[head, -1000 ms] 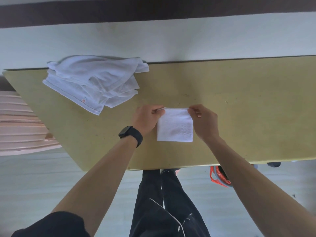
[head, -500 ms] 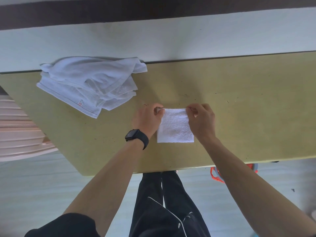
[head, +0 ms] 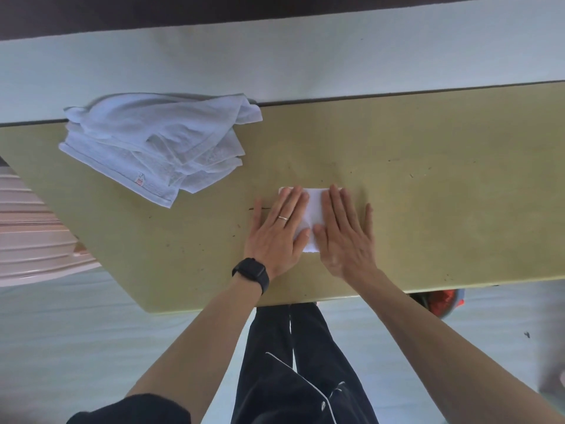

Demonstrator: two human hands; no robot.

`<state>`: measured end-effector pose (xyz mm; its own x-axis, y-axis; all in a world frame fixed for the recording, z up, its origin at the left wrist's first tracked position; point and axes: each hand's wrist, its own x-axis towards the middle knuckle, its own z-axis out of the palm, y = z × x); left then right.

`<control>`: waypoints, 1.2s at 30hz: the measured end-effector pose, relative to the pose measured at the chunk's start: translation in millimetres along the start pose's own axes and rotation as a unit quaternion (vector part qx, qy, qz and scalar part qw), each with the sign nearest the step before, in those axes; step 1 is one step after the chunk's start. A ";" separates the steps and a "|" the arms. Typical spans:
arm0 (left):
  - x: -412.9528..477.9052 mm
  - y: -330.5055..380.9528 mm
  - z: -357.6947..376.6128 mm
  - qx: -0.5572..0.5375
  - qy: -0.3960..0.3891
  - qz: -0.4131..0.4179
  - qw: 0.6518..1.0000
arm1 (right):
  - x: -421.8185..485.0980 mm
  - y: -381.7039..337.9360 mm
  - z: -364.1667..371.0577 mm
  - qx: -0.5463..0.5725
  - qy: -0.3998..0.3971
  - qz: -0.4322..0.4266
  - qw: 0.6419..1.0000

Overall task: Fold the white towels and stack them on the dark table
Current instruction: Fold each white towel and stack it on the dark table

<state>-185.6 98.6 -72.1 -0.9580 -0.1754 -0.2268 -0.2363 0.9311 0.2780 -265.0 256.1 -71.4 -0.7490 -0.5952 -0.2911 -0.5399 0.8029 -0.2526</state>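
Towel [head: 318,206] folded, pressed flat under left hand [head: 275,237] and right hand [head: 345,240], fingers straight | pile [head: 159,145]: red tag [head: 139,179], writing unreadable

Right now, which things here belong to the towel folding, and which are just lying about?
Part of the job:
- small folded towel, pressed flat under the left hand and right hand
- heap of unfolded white towels
- yellowish table they lie on

Just lying about:
- pink ribbed object beside the table
- orange and grey item under the table's near edge
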 end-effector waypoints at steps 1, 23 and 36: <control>0.2 -2.8 1.1 -0.001 -0.005 0.009 1.000 | 0.0 1.2 1.8 -0.005 -0.006 0.005 1.000; 25.9 28.7 -52.3 -0.262 -0.050 -0.415 0.870 | 28.8 -27.8 -56.1 0.273 -0.005 0.382 0.883; 40.4 51.0 -56.3 -0.369 -0.022 -0.522 0.768 | 40.6 3.8 -75.2 0.399 -0.120 0.309 0.855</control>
<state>-245.5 120.9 -14.6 -0.1803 -0.6779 -0.7127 -0.9160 -0.1483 0.3728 -326.3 237.4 -14.7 -0.6445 -0.1311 -0.7533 0.4371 0.7452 -0.5036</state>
